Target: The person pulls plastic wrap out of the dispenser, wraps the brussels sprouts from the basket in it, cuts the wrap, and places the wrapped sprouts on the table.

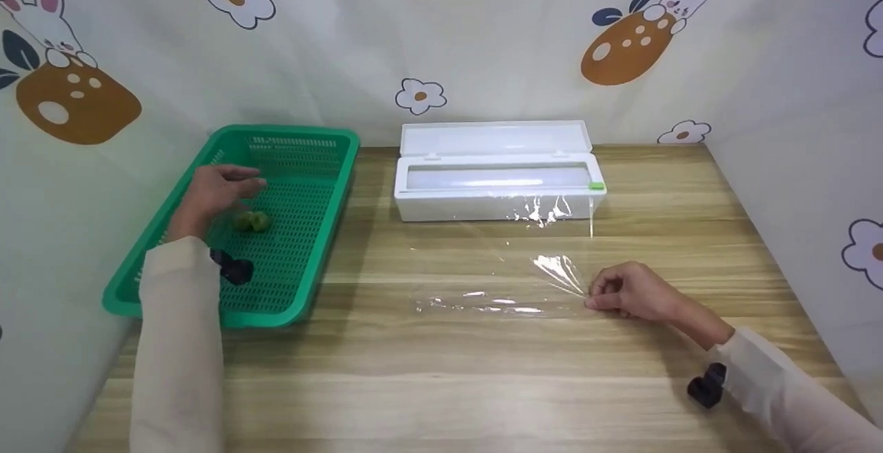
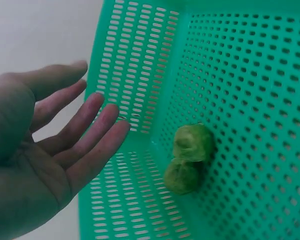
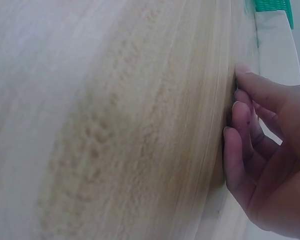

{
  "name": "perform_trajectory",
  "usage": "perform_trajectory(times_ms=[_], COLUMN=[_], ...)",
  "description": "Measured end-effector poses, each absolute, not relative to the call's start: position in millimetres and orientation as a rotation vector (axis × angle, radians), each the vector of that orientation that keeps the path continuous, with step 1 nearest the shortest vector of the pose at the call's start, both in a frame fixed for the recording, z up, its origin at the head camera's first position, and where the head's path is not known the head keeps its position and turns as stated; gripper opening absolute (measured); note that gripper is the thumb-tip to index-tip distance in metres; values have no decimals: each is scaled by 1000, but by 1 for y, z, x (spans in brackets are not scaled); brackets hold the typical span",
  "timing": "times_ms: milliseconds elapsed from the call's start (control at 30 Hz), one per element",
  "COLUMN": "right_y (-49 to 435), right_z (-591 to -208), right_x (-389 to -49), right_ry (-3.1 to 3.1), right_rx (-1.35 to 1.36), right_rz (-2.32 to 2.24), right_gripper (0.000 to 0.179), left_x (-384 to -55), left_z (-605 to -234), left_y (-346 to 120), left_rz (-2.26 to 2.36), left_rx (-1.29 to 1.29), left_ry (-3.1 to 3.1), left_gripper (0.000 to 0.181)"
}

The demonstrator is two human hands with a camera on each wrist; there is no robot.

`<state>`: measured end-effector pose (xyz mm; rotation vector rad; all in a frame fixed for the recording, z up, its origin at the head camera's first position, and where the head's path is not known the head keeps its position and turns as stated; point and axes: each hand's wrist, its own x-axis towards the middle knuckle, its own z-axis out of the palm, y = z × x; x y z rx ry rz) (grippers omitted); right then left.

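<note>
Over the left part of the green basket (image 1: pixel 321 232), my left hand (image 1: pixel 214 194) hovers with loose fingers and nothing in its grasp. Two small, roundish green pieces of produce (image 2: pixel 192 145) lie side by side on the basket floor, just below and apart from that hand; their exact kind is unclear. My right hand (image 1: pixel 635 292) pinches the front right corner of a clear sheet of cling film (image 1: pixel 559 270) between thumb and fingers. The film stretches over the table from a white cling film dispenser (image 1: pixel 441 208), whose lid stands open. In the right wrist view the film hardly shows.
A green slider (image 1: pixel 597 185) sits at the right end of the dispenser's front edge. The wooden table (image 1: pixel 414 398) meets patterned cloth walls (image 1: pixel 331 53) at the back and sides. Black wrist devices (image 1: pixel 707 385) are strapped at both sleeves.
</note>
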<state>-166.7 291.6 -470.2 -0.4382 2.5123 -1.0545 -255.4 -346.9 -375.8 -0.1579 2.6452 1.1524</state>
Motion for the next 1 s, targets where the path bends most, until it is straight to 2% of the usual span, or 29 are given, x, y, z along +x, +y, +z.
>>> perform_trajectory(times_ms=[167,433,733,1000], right_y=[292,293,293,292], right_z=[-470,-469,-470,-469], right_x=[-166,-165,-164,-165], right_ry=[2514,2492,2499,2487], right_rx=[-444,-405,-396,-396], right_rz=[-1064,-1094,-1089,-1098], right_gripper=[13,14,13,14], left_x=[-255,-253,-252,-250], left_z=[-385,-396,-400,-407], left_y=[-352,-355,-349,-348], left_rz=[1128,1093,1133,1088], left_rx=[-245,-239,-417,-411], left_ry=[2597,2538,2443,2475], left_gripper=[62,61,60,59])
